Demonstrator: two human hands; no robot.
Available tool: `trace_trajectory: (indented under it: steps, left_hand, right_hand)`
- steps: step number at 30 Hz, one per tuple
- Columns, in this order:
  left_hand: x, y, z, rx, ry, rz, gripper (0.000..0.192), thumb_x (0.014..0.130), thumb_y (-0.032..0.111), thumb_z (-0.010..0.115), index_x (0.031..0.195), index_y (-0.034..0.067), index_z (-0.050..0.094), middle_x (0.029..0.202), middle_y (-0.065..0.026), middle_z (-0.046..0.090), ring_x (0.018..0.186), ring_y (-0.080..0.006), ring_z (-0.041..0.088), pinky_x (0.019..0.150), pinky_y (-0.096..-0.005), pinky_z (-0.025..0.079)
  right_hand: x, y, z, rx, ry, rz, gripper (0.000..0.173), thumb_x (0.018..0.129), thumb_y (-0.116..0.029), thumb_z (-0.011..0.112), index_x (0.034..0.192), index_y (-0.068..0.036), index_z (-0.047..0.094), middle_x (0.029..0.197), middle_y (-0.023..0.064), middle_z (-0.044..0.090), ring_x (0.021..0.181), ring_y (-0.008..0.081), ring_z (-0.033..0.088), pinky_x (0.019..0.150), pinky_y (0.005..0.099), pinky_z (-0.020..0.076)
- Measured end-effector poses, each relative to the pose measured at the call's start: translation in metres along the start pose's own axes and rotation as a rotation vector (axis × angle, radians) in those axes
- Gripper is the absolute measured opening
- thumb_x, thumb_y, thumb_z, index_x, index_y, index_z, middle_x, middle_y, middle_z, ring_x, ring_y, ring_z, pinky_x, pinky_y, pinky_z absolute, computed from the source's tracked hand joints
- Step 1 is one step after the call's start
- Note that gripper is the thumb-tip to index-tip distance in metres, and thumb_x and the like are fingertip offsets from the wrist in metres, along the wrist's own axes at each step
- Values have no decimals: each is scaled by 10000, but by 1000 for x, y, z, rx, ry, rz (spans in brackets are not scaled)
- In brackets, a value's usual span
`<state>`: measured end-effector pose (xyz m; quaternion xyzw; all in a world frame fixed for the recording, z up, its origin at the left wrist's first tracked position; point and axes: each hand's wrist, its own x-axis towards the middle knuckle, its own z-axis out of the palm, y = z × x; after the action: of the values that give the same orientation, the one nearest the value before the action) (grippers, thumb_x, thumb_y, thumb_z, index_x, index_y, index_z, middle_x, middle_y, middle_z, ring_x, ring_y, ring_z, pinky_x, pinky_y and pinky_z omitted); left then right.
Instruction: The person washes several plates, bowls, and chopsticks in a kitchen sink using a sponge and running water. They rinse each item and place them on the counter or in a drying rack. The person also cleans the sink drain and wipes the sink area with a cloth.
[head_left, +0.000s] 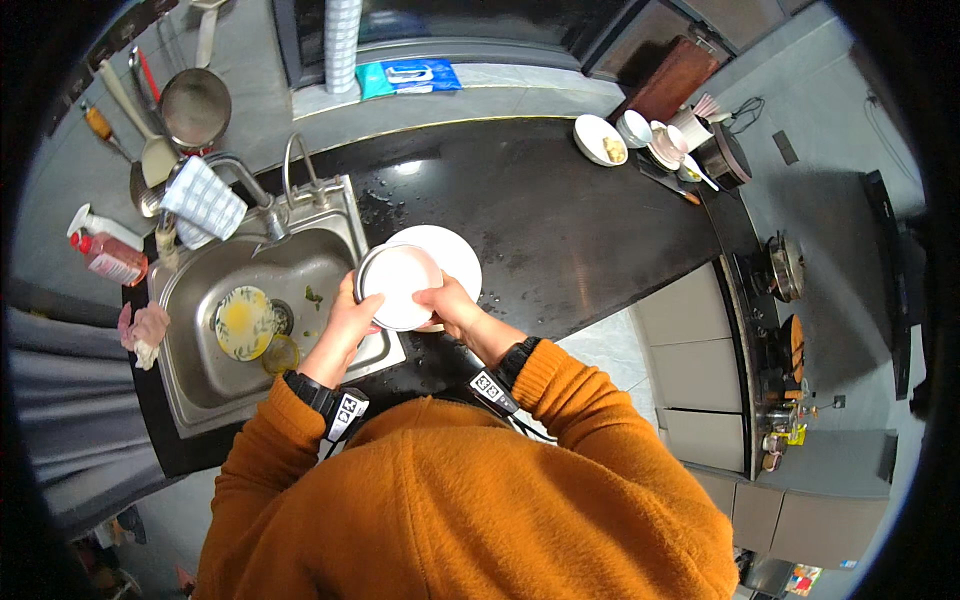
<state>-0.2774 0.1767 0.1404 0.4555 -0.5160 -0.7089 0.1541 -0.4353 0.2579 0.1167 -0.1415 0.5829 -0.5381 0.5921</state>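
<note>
Both my hands hold a white bowl (406, 283) between them, seen from above beside the sink's right edge. My left hand (343, 319) grips its left side, thumb over the rim. My right hand (452, 306) clasps the right side, its thumb reaching inside. A grey metallic rim shows along the bowl's left edge; whether that is a second nested bowl I cannot tell. Partly hidden behind it, a white plate (460, 259) lies on the black countertop (540, 225). Inside the steel sink (196, 382) are a leaf-patterned plate (244, 322) and a small yellowish glass bowl (280, 355).
A faucet (259, 196) with a checked cloth (202, 201) over it rises behind the sink. Pump bottles (112, 255) stand at the left. At the far right of the counter are a white bowl with food (596, 141), a knife (670, 185) and several dishes. Water drops dot the counter.
</note>
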Motion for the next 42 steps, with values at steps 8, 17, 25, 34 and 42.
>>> trace_trajectory:
  steps: [8,17,25,34,42]
  left_hand:
    - [6,10,25,-146,-221,27,504,920,251,464,1307,-10,275,1201,-151,424,1076,-238,481,799,-327,472]
    - [30,-59,24,-174,171,-77,315,869,187,515,1132,18,479,1004,-67,540,890,-160,551,711,-263,482]
    - [23,-124,114,-279,658,-344,281,814,214,565,1049,78,492,892,-20,541,740,-130,522,595,-277,464]
    - [43,-110,167,-673,653,-326,310,884,279,528,1104,62,501,982,-71,575,830,-189,575,689,-316,486]
    - [58,-123,171,-771,656,-218,369,884,238,538,1182,32,467,1139,-99,541,1011,-211,542,817,-342,479]
  right_hand:
    - [-1,-40,-102,316,131,-57,447,773,27,467,1203,86,361,1041,212,531,832,315,610,565,348,575]
    - [33,-217,-364,254,361,-316,421,775,-14,438,1172,110,373,1023,223,550,852,335,607,575,346,571]
    - [113,-367,-555,85,560,-286,422,743,20,438,1133,152,350,997,252,547,798,355,610,613,326,576]
    - [204,-367,-637,170,469,-367,242,800,-74,397,968,98,367,982,231,442,784,384,558,706,388,544]
    - [230,-371,-651,137,525,-302,238,814,-55,401,1014,56,338,1005,213,417,785,370,551,629,348,548]
